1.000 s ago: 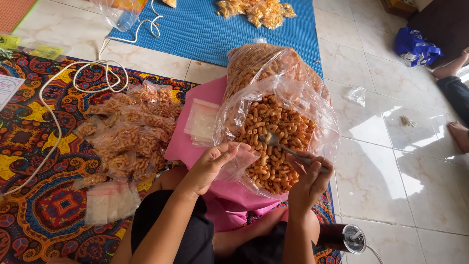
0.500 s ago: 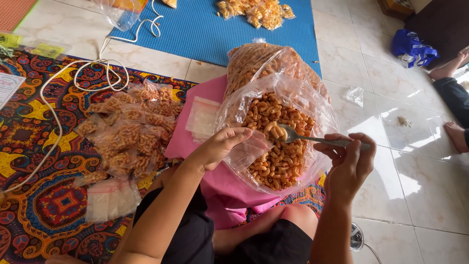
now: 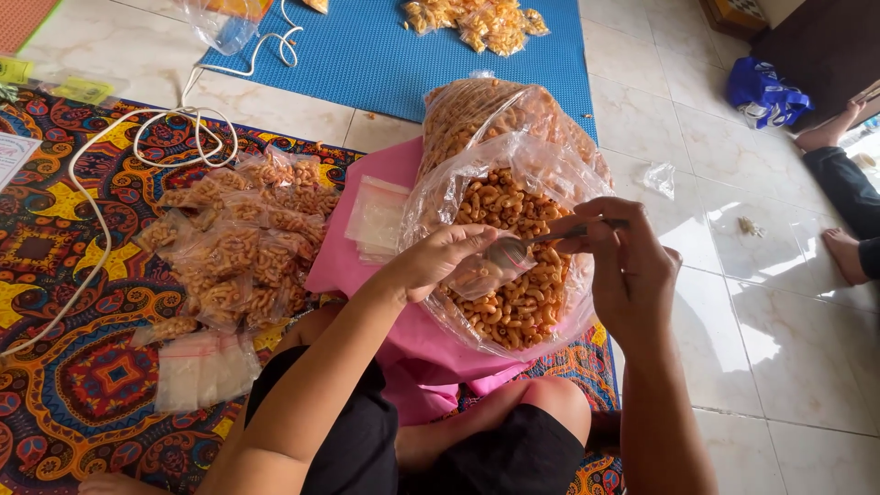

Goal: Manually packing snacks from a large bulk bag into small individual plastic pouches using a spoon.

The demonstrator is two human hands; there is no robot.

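Below, patterned mat (image 3: 82,367) meets white tiles (image 3: 797,348) — left hand (image 3: 440,261) pinching small bag (image 3: 490,270), right hand (image 3: 628,261) gripping spoon (image 3: 541,243).

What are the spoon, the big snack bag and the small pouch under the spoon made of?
Grey spoon in the right hand: looks like metal, dull sheen along the thin handle. Large clear bag of orange curled snacks: thin plastic film, crinkled with glare. Small clear pouch held by the left hand: probably the same film; snacks show through.

A pale tiled floor (image 3: 807,367) carries a patterned rug (image 3: 55,302) along its left edge, a blue mat (image 3: 385,55) at the far edge, and a blue bag (image 3: 765,92) near the far right corner.
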